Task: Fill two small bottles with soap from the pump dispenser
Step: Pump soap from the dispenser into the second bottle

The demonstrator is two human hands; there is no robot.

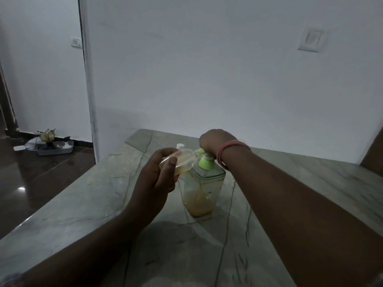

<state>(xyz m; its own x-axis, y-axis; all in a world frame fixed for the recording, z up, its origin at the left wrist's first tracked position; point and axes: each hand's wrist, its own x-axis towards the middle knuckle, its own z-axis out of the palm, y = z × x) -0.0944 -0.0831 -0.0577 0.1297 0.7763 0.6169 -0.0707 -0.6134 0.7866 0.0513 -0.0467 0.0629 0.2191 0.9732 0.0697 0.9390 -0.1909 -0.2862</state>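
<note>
One marble counter (83, 204) fills the near half of the room, grey-green with dark veins, set against a plain white wall (207, 69) that carries two switch plates: one by the doorway (75, 41), one to the right (310, 39).

On the counter stands one pump dispenser (202, 191), a clear square bottle with a green pump head, amber soap filling roughly its bottom third. It sits upright near the middle of the slab.

Two bare arms reach in. The right hand (215, 141) sits on top of the pump head, wrist bent down, with thin pinkish bangles (228, 151) round the wrist; its fingers are hidden behind the hand, so I cannot tell how they lie. The left hand (159, 175) grips one small clear bottle (183, 160), thumb across the near side, fingers curled behind. That bottle is held tilted nearly on its side, above the counter, its mouth up against the green spout, a little amber soap pooled along its lower side.

Behind it one small white cap (180, 145) shows; what it belongs to is hidden.

Through the doorway, on the dark floor, lies one tray (56, 149) of odds and ends.
</note>
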